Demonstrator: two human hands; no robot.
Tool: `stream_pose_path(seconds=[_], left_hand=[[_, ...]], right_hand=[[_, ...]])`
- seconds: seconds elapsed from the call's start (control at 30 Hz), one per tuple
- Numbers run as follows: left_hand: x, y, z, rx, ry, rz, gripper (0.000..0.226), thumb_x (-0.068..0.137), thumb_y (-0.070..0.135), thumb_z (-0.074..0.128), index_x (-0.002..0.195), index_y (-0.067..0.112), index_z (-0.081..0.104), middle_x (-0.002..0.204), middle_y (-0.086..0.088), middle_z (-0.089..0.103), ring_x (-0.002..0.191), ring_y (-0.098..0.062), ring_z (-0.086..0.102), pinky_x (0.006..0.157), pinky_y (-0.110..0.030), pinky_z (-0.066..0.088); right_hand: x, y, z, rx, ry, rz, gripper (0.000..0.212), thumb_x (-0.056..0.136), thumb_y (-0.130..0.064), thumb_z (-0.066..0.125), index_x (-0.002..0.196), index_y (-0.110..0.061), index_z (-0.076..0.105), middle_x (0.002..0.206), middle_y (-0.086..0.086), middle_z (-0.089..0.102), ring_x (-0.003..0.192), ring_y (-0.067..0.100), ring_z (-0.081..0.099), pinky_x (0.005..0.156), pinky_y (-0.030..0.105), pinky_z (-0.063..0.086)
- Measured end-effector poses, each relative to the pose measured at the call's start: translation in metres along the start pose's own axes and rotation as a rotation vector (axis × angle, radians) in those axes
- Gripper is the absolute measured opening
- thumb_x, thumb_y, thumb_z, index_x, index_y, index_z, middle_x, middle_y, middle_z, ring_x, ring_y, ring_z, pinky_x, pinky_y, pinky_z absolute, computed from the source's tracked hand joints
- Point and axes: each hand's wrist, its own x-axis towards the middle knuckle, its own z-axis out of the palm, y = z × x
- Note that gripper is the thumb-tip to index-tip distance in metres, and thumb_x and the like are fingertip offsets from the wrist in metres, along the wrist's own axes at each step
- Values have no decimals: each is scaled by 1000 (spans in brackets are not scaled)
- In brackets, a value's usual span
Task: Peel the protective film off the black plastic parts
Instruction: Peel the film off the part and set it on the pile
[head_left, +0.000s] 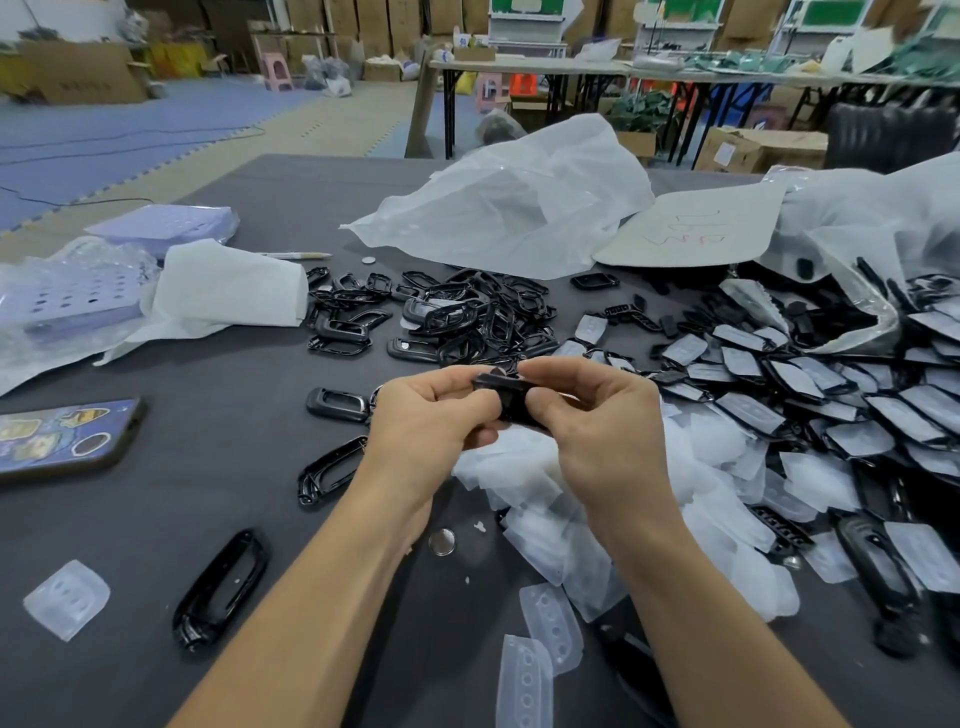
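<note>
The black plastic part (506, 400) is held above the surface (234, 467), near the centre, with its long axis running left to right between the 2 grips. The left grip (431, 415) pinches its left end with curled fingers. The right grip (592, 410) pinches the right end, thumb and forefinger closed on it. Both are equally near. I judge the right one is better placed to pull film rightward along that axis while the left steadies. I cannot tell whether any film remains on it. Film scraps (519, 467) lie just beneath.
</note>
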Motion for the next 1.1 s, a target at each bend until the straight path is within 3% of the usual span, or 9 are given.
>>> stream_pose_path(seconds=[0.1,0.3,0.43,0.53,0.7,0.9,1.0,1.1], left_hand=[[-2,3,1,-60,-7,-18,25,86,-6,69,90,14,84,79,-11,74,58,-16,62,63,-27,57],[-2,5,4,-196,-19,-91,12,86,3,75,86,12,83,82,-8,79,64,-12,73,59,-19,58],[-3,0,8,-44,93,45,20,87,-6,73,89,12,81,81,-12,79,60,-16,68,63,-29,60],[-3,-1,12,-99,159,73,20,88,-12,70,95,4,78,81,-15,79,64,-22,71,64,-30,62],[-6,3,9,-107,92,63,28,89,-7,66,75,12,82,74,-16,77,62,-23,73,60,-26,61],[-4,-1,9,-3,76,83,18,89,-2,71,81,9,83,79,-20,77,65,-22,70,78,-44,59],[-2,-1,5,-13,5,14,9,87,2,75,87,8,82,81,-15,77,66,-21,63,71,-35,56],[1,2,1,-180,-25,-114,8,88,7,72,83,9,78,80,-12,77,64,-15,72,58,-20,57]], right_hand=[[0,2,1,-11,11,-32,32,88,5,72,86,-26,81,85,-4,80,83,17,77,83,35,62],[2,1,0,38,35,33,19,93,1,69,89,-15,79,81,5,77,66,19,74,64,31,62],[-2,3,0,-8,65,1,16,91,-1,73,89,-16,78,79,1,77,63,21,74,66,36,64],[-4,4,3,-27,63,-16,17,91,-3,73,87,-19,77,78,-2,76,65,22,75,67,37,65],[-1,5,2,-14,12,-27,20,91,-2,71,85,-20,77,77,1,76,67,22,73,67,39,64],[2,4,-1,25,38,-28,22,87,1,74,82,-21,79,76,4,77,66,23,70,66,37,60],[2,0,-4,92,33,-21,26,85,5,75,80,-20,79,76,5,77,66,18,70,65,28,58],[3,-6,-6,160,-43,18,22,84,6,77,83,-15,79,73,4,76,66,13,70,65,23,57]])
